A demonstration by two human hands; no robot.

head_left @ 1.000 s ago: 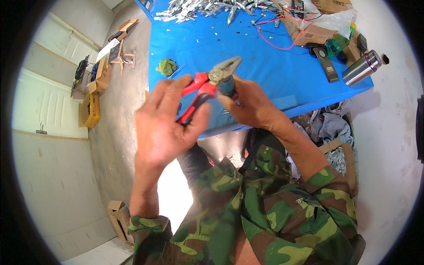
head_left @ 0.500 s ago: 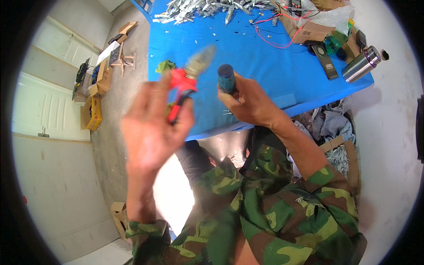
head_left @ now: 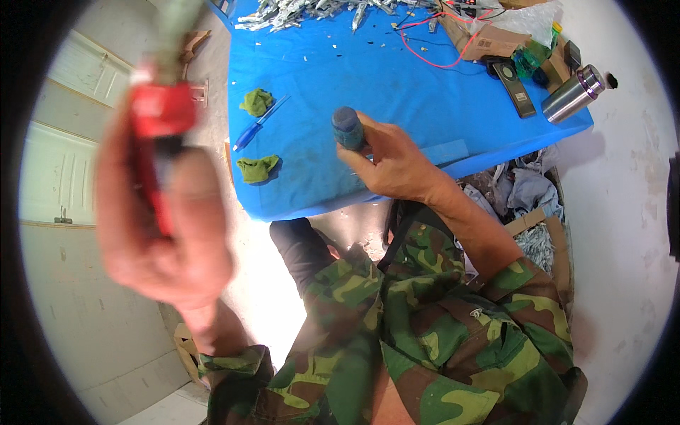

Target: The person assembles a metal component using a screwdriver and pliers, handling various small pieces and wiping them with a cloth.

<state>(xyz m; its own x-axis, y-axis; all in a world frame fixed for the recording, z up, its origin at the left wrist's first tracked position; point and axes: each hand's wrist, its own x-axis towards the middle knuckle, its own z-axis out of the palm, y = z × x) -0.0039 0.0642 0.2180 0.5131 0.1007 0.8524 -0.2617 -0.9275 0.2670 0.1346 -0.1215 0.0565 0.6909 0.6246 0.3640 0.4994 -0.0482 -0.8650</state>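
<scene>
My left hand (head_left: pixel 180 234) is raised at the left, close to the view and blurred by motion. Its fingers are wrapped round red-handled pliers (head_left: pixel 164 110), whose metal jaws point up. Over the front part of the blue table, my right hand (head_left: pixel 393 156) is closed round a thick, dark teal tool handle (head_left: pixel 347 129) with its rounded end up. The tool's lower part is hidden by the fingers. Between the hands, a blue-handled screwdriver (head_left: pixel 248 136) lies on the cloth near two crumpled green cloths, one behind it (head_left: pixel 256 103) and one in front (head_left: pixel 256 170).
A pile of silvery metal pieces (head_left: pixel 304 10) covers the far edge of the blue table (head_left: pixel 312 92). At the right are a steel flask (head_left: pixel 574 93), a dark flat device (head_left: pixel 516 88), a cardboard box (head_left: pixel 489 46) and a red wire (head_left: pixel 425 61). Boxes stand below.
My left hand has swung left and up with the pliers, away from my right hand, uncovering the screwdriver and green cloths. My right hand stays nearly in place, still holding the teal handle.
</scene>
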